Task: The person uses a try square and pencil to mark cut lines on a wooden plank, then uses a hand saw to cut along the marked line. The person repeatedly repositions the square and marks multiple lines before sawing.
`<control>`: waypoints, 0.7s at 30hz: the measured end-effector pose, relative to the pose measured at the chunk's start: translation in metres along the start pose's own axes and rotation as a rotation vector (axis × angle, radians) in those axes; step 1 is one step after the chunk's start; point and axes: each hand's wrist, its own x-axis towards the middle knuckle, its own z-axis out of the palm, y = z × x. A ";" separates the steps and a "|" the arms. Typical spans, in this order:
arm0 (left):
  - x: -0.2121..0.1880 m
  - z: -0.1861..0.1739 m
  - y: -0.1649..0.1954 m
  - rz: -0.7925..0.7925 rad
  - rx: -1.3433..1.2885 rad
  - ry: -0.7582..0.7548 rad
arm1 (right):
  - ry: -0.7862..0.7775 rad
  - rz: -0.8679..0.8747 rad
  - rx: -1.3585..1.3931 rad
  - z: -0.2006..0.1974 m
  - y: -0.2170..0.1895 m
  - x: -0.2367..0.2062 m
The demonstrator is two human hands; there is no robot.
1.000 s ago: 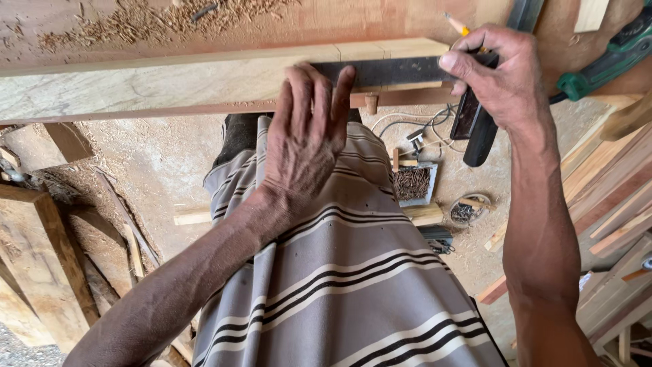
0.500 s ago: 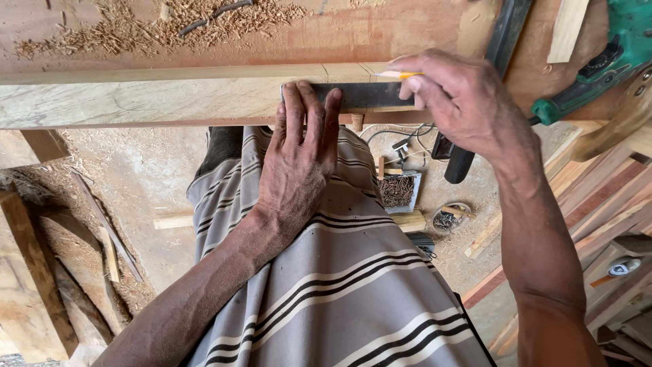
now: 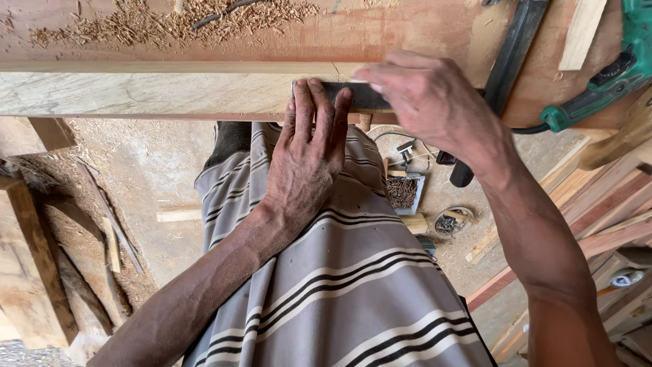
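Note:
A long pale wooden plank lies across the workbench in front of me. My left hand presses a dark metal square flat against the plank's near face, fingers spread over the blade. My right hand sits just right of it, on top of the plank, fingertips pinched at the plank's upper edge beside a thin pencil line. The pencil seen earlier is hidden under those fingers now. Below my arms hangs my grey striped cloth.
Sawdust covers the reddish benchtop behind the plank. A green power tool and a long dark tool lie at the right. On the dirt floor are a small box of nails, a round tin and stacked boards.
My right hand moved left and down from the square's far end to the plank's top edge with the pencil. My left hand slid onto the square and pressed it flat.

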 end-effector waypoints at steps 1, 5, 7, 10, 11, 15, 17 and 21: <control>0.000 0.000 0.000 0.005 0.017 -0.017 | 0.037 -0.047 -0.018 0.001 -0.002 0.004; 0.000 -0.003 -0.002 0.009 -0.060 0.056 | 0.028 0.065 -0.116 -0.017 -0.004 -0.004; 0.001 -0.004 -0.004 0.015 -0.040 0.036 | 0.087 0.294 -0.118 -0.038 0.000 -0.025; 0.000 -0.006 -0.006 0.011 -0.104 -0.004 | 0.207 0.179 -0.456 -0.034 0.004 -0.053; -0.001 -0.006 -0.007 0.012 -0.142 -0.012 | 0.225 0.260 -0.363 -0.029 0.006 -0.062; -0.004 -0.004 -0.007 0.008 -0.123 0.017 | 0.211 0.491 0.095 -0.011 0.021 -0.084; -0.006 -0.002 -0.007 0.011 -0.145 0.029 | 0.186 0.537 0.273 -0.006 0.030 -0.089; -0.007 0.001 -0.006 0.002 -0.091 0.065 | 0.184 0.526 0.373 -0.004 0.043 -0.095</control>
